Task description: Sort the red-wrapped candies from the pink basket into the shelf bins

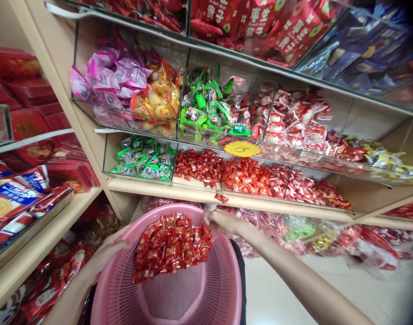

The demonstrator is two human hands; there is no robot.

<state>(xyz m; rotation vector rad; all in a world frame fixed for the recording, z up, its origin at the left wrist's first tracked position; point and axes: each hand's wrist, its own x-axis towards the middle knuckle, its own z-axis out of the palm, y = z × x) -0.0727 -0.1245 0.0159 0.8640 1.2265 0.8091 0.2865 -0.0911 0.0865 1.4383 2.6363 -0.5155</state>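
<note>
A pink mesh plastic basket (103,289) is tilted in front of me, with a heap of small red-wrapped candies (174,246) in its far half. My left hand (108,250) holds the basket's left side, its fingers laid over the rim. At the far right rim, my right hand (223,222) is closed on the basket's edge; part of its grip is hidden. A single red-wrapped candy (222,197) lies on the wooden shelf edge just beyond the right fingers. Behind it, similar red candies (201,167) fill a clear bin on the low shelf.
Clear bins on the shelves hold green-wrapped candies (144,158), orange-red candies (249,176) and purple packets (108,74). A yellow price tag (242,149) hangs from the shelf front. Bagged sweets (297,228) lie under the lowest shelf. Another shelf (47,234) stands close at left.
</note>
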